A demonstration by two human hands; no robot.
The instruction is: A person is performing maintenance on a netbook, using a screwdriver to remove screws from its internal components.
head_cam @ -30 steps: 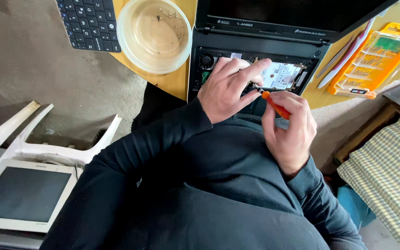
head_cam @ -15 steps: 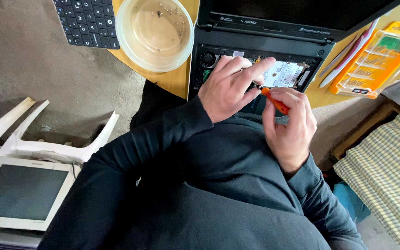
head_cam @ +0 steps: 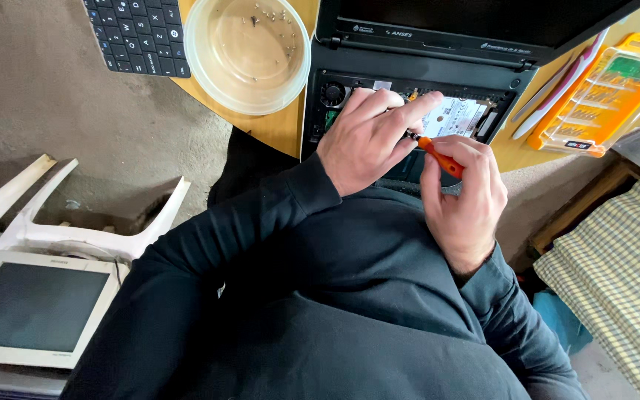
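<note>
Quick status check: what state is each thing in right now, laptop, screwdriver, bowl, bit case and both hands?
Laptop: lid up, keyboard off, insides exposed.
Screwdriver: orange handle, gripped, tip down in the laptop.
Right hand: closed on the screwdriver.
Left hand: resting on the laptop, fingers at the tip.
Bowl: upright, lidless, small screws inside.
Bit case: lying flat; open or shut unclear.
Keyboard: detached, on the table.

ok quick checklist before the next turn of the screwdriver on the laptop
1. Screwdriver held in right hand: ok.
2. Left hand steadying the tip: ok.
3. Tip seated in a screw: cannot tell, fingers hide it.
4. Laptop keyboard off, insides exposed: ok.
5. Bowl for screws close by on the table: ok.
6. Bit case within reach at right: ok.
</note>
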